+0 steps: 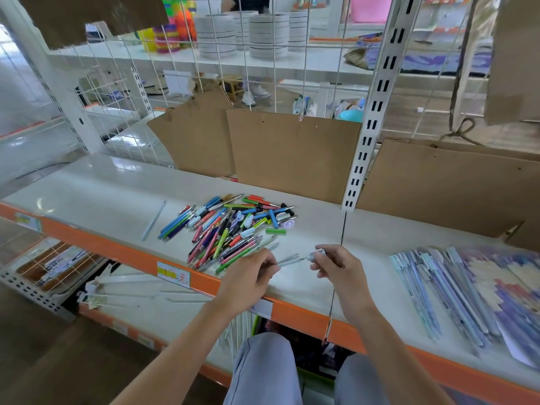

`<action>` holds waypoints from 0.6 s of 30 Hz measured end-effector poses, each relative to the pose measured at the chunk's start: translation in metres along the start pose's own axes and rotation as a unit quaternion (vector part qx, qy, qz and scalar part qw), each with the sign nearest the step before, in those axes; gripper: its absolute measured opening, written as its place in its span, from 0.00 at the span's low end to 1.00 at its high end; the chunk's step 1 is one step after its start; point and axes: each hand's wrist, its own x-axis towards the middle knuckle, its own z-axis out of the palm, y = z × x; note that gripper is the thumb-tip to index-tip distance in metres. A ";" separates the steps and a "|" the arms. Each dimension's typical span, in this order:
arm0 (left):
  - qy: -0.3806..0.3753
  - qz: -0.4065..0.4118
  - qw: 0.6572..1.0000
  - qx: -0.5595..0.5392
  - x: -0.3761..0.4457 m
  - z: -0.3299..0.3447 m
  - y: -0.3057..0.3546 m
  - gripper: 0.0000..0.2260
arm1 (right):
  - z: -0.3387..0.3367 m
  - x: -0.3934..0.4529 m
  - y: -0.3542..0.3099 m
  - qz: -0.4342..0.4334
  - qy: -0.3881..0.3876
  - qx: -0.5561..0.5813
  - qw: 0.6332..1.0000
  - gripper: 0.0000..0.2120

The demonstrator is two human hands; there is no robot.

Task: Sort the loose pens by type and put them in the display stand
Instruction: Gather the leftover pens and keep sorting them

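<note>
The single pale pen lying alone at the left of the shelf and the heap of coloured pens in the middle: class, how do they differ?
The pale pen lies alone, apart from the rest; the heap of coloured pens is many pens crossing and touching. The pale pen is whitish-blue; the heap mixes green, pink, blue and orange. Neither hand touches the pale pen, while the left hand rests at the heap's near edge. Both lie on the white shelf.

White shelf (102, 188) with an orange front edge carries a heap of coloured pens (230, 229) at centre. One pale pen (154, 220) lies alone to the left. Packets of pale blue pens (455, 290) lie at right, and brown cardboard sheets (295, 153) stand along the back.
</note>
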 end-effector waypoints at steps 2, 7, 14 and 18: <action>0.005 0.007 1.000 0.002 0.000 -0.001 0.003 0.03 | 0.001 -0.001 -0.001 -0.002 -0.003 -0.005 1.000 0.05; 0.005 0.001 1.000 -0.010 -0.003 0.004 0.014 0.05 | 0.008 -0.003 0.000 -0.005 -0.020 -0.017 1.000 0.05; -0.055 -0.157 0.956 -0.241 0.016 0.007 0.041 0.12 | 0.009 0.000 -0.010 -0.034 -0.016 0.032 0.999 0.09; -0.063 -0.176 0.941 -0.282 0.031 0.020 0.066 0.13 | 0.005 0.007 -0.022 -0.037 -0.035 0.009 0.999 0.16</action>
